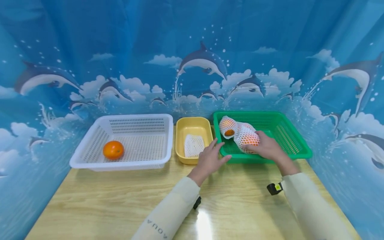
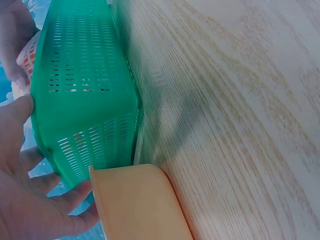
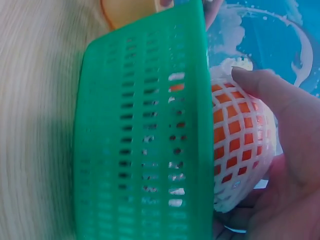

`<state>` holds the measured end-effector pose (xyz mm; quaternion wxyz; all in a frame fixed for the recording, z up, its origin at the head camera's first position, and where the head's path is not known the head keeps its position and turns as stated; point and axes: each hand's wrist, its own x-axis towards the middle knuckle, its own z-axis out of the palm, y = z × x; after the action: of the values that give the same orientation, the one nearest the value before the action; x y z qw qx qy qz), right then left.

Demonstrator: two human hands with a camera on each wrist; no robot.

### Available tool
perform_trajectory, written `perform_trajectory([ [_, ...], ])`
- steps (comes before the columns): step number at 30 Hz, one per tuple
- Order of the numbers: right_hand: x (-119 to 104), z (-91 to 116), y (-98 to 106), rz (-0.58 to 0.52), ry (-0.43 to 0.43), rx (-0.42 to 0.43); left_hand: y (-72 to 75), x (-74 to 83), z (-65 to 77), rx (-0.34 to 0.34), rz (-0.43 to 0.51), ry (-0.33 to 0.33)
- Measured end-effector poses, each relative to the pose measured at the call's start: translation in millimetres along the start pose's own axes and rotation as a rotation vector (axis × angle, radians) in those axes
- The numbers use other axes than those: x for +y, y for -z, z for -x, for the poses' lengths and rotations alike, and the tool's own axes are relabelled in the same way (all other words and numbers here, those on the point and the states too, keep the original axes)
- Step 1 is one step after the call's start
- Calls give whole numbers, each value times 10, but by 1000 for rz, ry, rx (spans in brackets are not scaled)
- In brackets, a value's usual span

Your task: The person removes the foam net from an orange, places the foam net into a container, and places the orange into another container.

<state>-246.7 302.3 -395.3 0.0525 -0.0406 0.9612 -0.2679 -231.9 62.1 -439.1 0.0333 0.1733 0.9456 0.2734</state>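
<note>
At one o'clock our right grip (image 1: 268, 146) clamps a round white-netted orange fruit (image 1: 247, 138) in the green plastic basket (image 1: 289, 133); another netted fruit (image 1: 227, 127) remains there. Our left grip (image 1: 210, 159) is spread. One bare round orange (image 1: 113, 150) looks done, in the white plastic basket (image 1: 147, 143) at eleven.

Pale wood-grain tabletop (image 1: 120, 203), glossy surface, white perforated basket (image 1: 147, 146) standing left, small yellow tub (image 1: 193, 128) between, green perforated basket (image 1: 283, 133) standing right.
</note>
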Motion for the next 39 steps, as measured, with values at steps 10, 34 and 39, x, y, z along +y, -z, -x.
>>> perform_trajectory([
  [10,-173,26,-99,-57,90,29,24,-12,-6,-4,48,1],
  [34,-711,131,-317,-220,270,133,297,-234,33,148,597,-170],
  [39,-803,164,-356,-306,339,67,443,-313,131,113,657,-193],
])
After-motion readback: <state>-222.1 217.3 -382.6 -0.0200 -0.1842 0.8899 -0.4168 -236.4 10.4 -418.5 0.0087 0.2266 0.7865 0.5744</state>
